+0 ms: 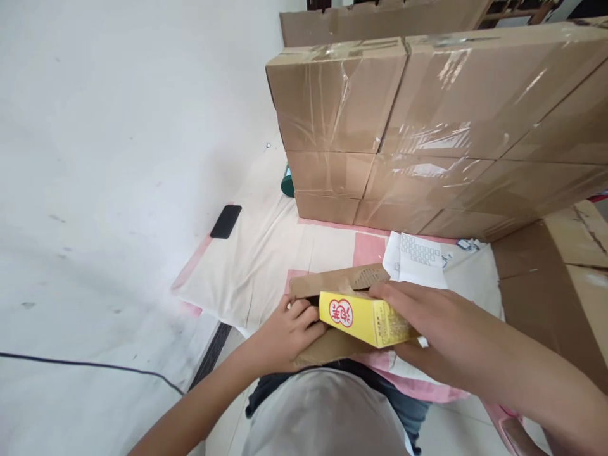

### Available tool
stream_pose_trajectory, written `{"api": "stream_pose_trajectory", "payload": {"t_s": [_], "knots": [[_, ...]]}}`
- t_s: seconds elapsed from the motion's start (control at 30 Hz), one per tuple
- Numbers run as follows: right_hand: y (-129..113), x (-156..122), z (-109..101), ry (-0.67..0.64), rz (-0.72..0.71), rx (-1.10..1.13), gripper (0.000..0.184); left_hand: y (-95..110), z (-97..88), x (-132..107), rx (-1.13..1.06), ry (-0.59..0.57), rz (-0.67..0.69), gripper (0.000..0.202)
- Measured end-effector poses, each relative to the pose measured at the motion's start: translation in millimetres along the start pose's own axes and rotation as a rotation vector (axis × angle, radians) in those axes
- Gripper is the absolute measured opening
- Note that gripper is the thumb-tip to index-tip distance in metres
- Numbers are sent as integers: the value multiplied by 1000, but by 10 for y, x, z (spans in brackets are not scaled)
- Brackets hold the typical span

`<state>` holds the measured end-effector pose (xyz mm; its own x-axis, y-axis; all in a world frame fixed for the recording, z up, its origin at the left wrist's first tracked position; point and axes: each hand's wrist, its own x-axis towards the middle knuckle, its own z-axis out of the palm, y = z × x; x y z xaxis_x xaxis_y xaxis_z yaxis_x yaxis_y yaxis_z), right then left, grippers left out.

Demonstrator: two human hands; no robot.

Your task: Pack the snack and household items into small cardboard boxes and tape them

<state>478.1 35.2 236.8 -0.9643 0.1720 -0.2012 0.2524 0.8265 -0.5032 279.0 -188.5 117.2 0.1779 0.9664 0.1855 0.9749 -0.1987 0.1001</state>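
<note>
Taped boxes (pixel 342 101) stand beyond a carton (pixel 332 284), its left end clasped by the left hand (pixel 294 335), while over it the right hand (pixel 422 311) holds a pack (pixel 358 318), likely light, crushable, best gripped by its sides.

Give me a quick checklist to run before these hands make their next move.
1. Right hand on the yellow box: ok, gripping its right end.
2. Left hand at the cardboard box: ok, at its left end; how firmly it holds, cannot tell.
3. Cardboard box open: ok, its flaps stand apart with the yellow box between them.
4. Inside of the cardboard box in view: not ok, mostly hidden by the yellow box and the hands.
5. Underside of the yellow box free: cannot tell, it is hidden.
6. Phone out of the way: ok, lying by the wall.
</note>
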Motion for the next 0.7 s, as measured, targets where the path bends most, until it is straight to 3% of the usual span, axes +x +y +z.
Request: {"api": "stream_pose_trajectory", "payload": {"t_s": [0.1, 0.17, 0.27, 0.4, 0.47, 0.57, 0.7], "knots": [[109, -42, -6, -18, -40, 2, 37, -92, -34, -88, 17, 251, -65, 32], [137, -41, 8, -45, -28, -20, 38, -152, -43, -141, 18, 356, -157, 24], [80, 67, 71, -85, 21, -98, 34, -214, -18, -187, -9, 368, -246, 18], [-94, 385, 165, -151, 7, -204, 13, -224, 43, -183, -5, 377, -235, 13], [-144, 561, 169, -244, -3, -180, 9, -215, 58, -169, -4, 386, -221, 15], [-108, 792, 134, -441, 25, -98, 20, -215, 67, -158, -22, 385, -219, 17], [65, 975, 127, -530, 38, -9, 35, -235, 94, -167, -36, 403, -254, 18]]}}
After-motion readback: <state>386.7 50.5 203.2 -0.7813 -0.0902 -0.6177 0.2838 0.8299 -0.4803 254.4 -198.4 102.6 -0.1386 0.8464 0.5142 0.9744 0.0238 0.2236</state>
